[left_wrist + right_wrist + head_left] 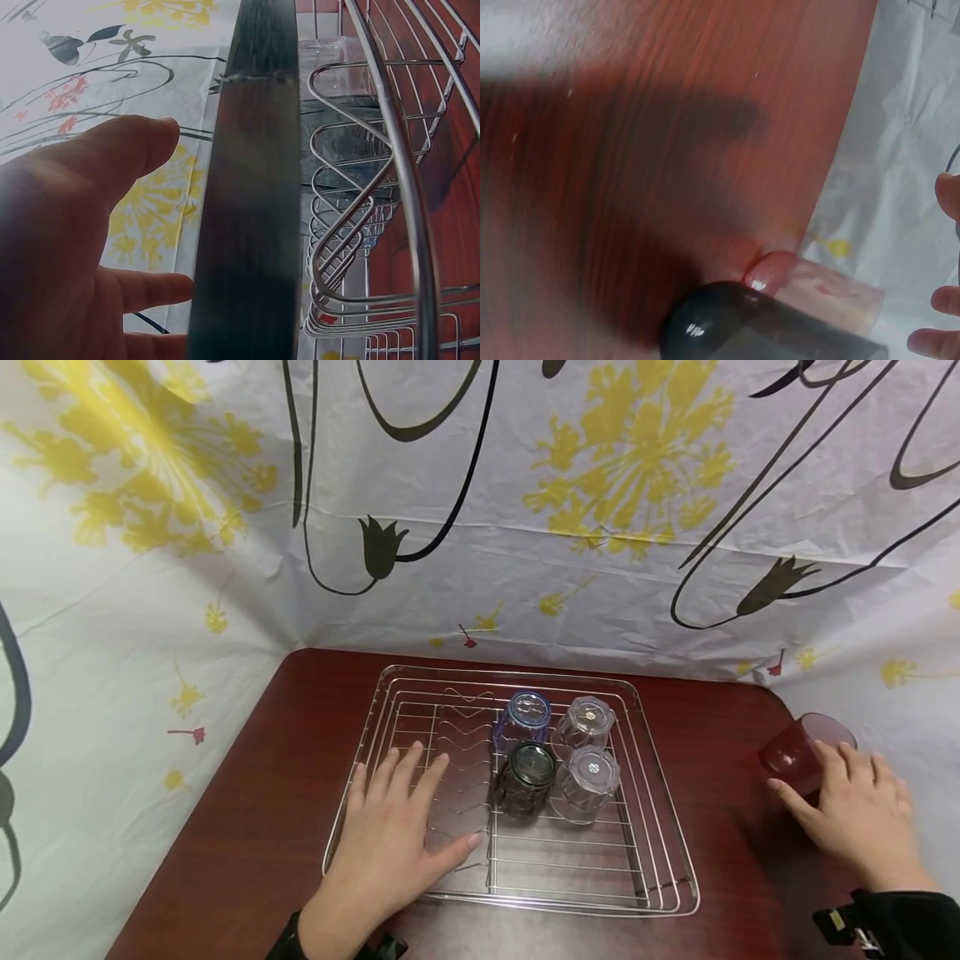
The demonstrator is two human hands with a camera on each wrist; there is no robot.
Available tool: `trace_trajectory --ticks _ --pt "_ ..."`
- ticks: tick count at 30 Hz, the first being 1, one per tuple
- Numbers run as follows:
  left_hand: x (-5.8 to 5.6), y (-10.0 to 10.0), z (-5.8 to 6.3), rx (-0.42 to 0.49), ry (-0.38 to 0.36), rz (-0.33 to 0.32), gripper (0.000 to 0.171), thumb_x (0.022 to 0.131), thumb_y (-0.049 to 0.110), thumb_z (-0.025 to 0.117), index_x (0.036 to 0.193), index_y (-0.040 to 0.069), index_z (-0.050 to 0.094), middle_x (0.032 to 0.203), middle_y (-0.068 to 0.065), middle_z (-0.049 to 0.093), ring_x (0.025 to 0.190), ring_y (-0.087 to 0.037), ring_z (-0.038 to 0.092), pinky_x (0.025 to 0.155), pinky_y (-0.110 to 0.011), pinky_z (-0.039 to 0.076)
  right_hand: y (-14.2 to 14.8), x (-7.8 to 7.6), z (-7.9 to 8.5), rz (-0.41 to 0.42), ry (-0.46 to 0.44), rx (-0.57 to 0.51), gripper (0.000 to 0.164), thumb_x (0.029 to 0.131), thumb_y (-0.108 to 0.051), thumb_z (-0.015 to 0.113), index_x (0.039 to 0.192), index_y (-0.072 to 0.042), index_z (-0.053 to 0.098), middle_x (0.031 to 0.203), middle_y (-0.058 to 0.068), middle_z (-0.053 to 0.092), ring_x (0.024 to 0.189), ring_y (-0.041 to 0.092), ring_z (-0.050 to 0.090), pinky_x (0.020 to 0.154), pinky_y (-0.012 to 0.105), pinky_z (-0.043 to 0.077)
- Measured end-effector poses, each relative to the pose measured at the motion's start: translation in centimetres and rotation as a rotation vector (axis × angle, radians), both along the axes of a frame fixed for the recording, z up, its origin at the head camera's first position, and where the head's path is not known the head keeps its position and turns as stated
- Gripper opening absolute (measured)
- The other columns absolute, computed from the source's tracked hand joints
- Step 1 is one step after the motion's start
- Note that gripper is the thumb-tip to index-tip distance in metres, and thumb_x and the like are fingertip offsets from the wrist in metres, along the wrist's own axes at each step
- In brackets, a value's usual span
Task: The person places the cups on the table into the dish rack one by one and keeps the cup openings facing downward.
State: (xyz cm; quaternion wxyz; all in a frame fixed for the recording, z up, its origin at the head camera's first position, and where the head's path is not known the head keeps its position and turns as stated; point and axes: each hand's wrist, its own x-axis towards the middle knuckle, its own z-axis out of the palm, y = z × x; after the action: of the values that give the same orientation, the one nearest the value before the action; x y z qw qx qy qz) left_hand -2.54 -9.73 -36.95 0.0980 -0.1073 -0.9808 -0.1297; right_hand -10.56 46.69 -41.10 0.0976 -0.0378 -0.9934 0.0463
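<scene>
My left hand (390, 835) is spread over the left part of a wire dish rack (562, 885), fingers apart and holding nothing. In the left wrist view its thumb and fingertips show beside the rack's wavy wires. Upside down in the rack stand a blue glass (528, 714), a dark green glass (527, 777) and two clear glasses (588, 722). At the table's right side, my right hand (870, 814) reaches over a pink-red glass (806, 747), fingers slightly bent. A dark glass (742, 322) stands near it in the right wrist view, hidden in the head view.
The rack sits on a metal tray (442, 793) on a dark red wooden table (247, 827). Flower-patterned white sheeting (480, 527) hangs behind the table and along both sides, close to the right-hand glasses.
</scene>
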Motion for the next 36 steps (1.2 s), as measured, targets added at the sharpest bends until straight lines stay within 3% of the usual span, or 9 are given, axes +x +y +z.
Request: trace_trajectory --ticks 19,32,36 --pt "0.0 0.1 -0.2 -0.004 -0.018 0.009 0.094 0.078 0.08 0.059 0.15 0.022 0.046 0.156 -0.014 0.041 0.143 -0.041 0.037 0.114 -0.07 0.021 2.5 0.2 -0.9 -0.15 -0.072 0.059 0.102 0.091 -0.069 0.055 0.147 0.01 0.024 0.141 0.043 0.022 0.134 0.063 0.014 0.103 0.077 0.016" --pt "0.0 0.0 -0.4 0.011 -0.025 0.012 0.093 0.079 0.08 0.059 0.15 0.021 0.046 0.157 -0.014 0.04 0.143 -0.041 0.037 0.114 -0.071 0.021 3.3 0.3 -1.6 -0.187 -0.12 0.041 0.104 0.091 -0.072 0.051 0.148 0.01 0.021 0.141 0.044 0.02 0.129 0.067 0.016 0.1 0.079 0.019" --pt "-0.1 0.0 -0.4 0.019 -0.031 0.01 0.093 0.079 0.079 0.06 0.15 0.021 0.046 0.157 -0.014 0.04 0.143 -0.042 0.037 0.114 -0.071 0.022 3.2 0.3 -1.6 -0.182 -0.134 0.021 0.099 0.094 -0.067 0.05 0.151 0.008 0.018 0.141 0.045 0.018 0.128 0.07 0.015 0.094 0.08 0.023"
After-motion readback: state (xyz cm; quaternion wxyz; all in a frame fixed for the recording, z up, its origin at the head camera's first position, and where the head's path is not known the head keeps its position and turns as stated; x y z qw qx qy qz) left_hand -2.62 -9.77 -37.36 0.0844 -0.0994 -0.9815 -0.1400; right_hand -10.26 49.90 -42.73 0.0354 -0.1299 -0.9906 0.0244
